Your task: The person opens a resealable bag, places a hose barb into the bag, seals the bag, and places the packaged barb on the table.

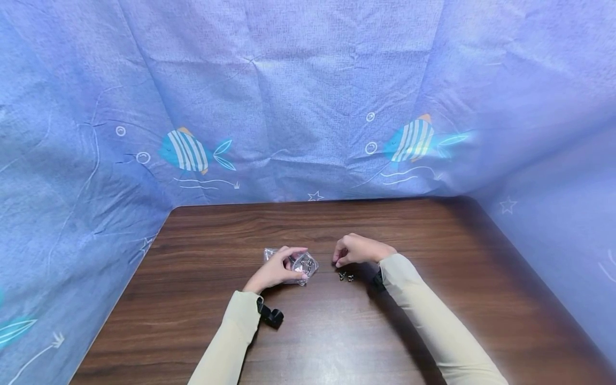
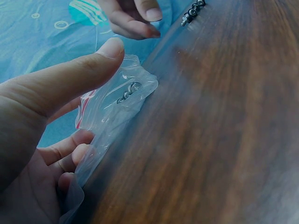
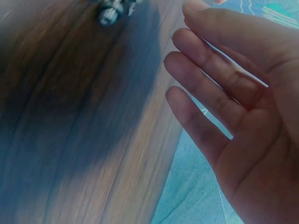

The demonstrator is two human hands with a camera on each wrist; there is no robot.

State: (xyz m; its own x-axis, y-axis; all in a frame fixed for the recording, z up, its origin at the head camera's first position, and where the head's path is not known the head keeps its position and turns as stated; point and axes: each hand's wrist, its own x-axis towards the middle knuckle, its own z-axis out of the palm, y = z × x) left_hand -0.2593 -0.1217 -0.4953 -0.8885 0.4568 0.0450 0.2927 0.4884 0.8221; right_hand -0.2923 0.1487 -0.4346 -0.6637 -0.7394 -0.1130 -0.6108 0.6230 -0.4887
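Note:
My left hand [image 1: 275, 271] holds a clear zip-seal plastic bag [image 1: 314, 268] on the table. In the left wrist view the thumb lies over the bag's mouth, with curled fingers [image 2: 80, 153] behind the plastic. A few small shiny metal pieces, like bolts or nuts [image 2: 129, 91], show through the bag. My right hand [image 1: 361, 249] is just right of the bag, low over the table, its fingers loosely bent with nothing visible between them. Close below its fingertips lie several small dark, shiny metal pieces [image 1: 350, 277]; in the right wrist view these pieces [image 3: 110, 14] sit at the top edge.
The dark wood-grain table [image 1: 216, 235] has a blue fish-print cloth [image 1: 298, 107] hanging behind it and along both sides. A black wrist-worn device [image 1: 271, 315] sits at the left cuff, close over the tabletop.

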